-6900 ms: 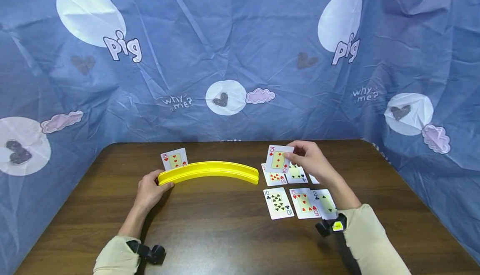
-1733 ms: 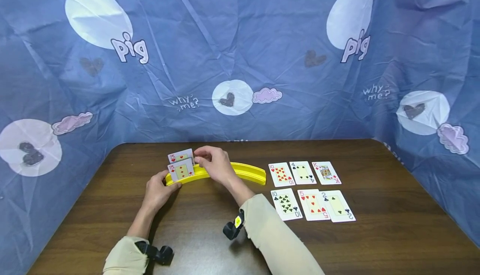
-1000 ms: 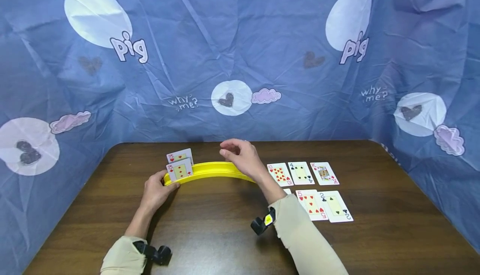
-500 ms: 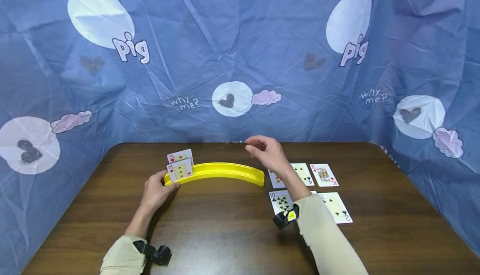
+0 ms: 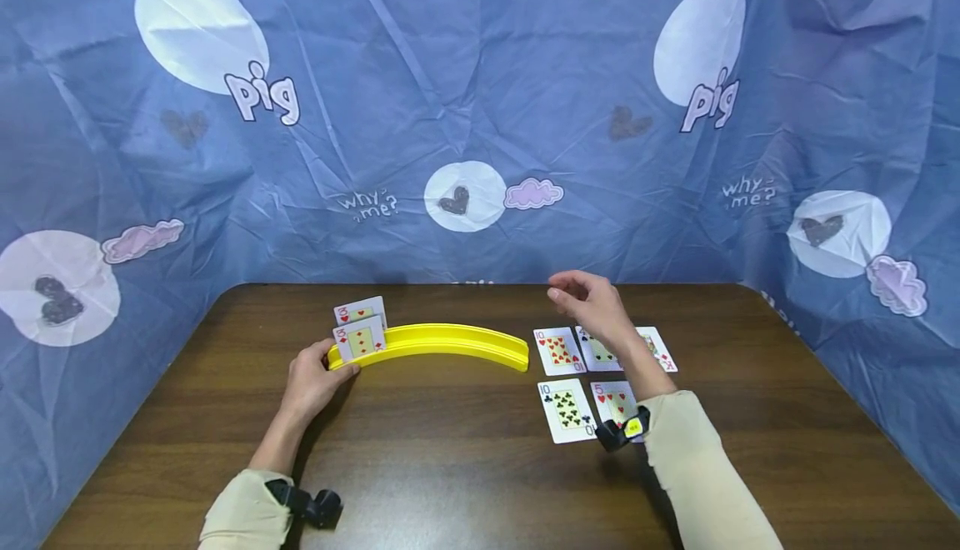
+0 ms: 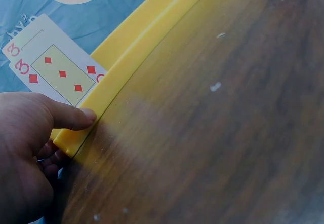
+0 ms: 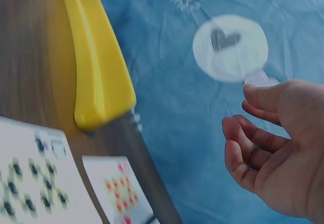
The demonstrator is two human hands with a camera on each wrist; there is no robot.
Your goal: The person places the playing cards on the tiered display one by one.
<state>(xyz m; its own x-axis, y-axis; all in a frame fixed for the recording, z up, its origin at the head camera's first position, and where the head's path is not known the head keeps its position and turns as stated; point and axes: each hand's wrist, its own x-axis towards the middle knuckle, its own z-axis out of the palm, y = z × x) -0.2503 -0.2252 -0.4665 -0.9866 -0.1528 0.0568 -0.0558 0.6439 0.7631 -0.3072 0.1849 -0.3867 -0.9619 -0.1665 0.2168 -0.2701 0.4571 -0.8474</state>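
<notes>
My left hand [image 5: 313,379] grips the left end of a curved yellow card holder [image 5: 450,337], thumb along its front. Two playing cards stand upright in that end: the three of diamonds [image 5: 360,340] in front, the three of hearts [image 5: 358,310] behind it and partly covered. My right hand [image 5: 596,304] hovers over the far row of face-up cards, fingers loosely curled with nothing between them, as the right wrist view also shows. Beneath and beside it lie the ten of hearts [image 5: 558,351], a partly hidden black four [image 5: 597,352] and the king of diamonds [image 5: 658,350].
In the near row lie the ten of clubs [image 5: 566,411] and the five of hearts [image 5: 615,400], which the right wrist camera [image 5: 615,435] and sleeve partly cover. All rests on a brown wooden table [image 5: 420,467]. A blue printed cloth [image 5: 465,117] hangs behind it.
My right hand brought the three of diamonds to the holder, let go of it in front of the three of hearts, then moved right, back over the cards. My left hand kept its grip.
</notes>
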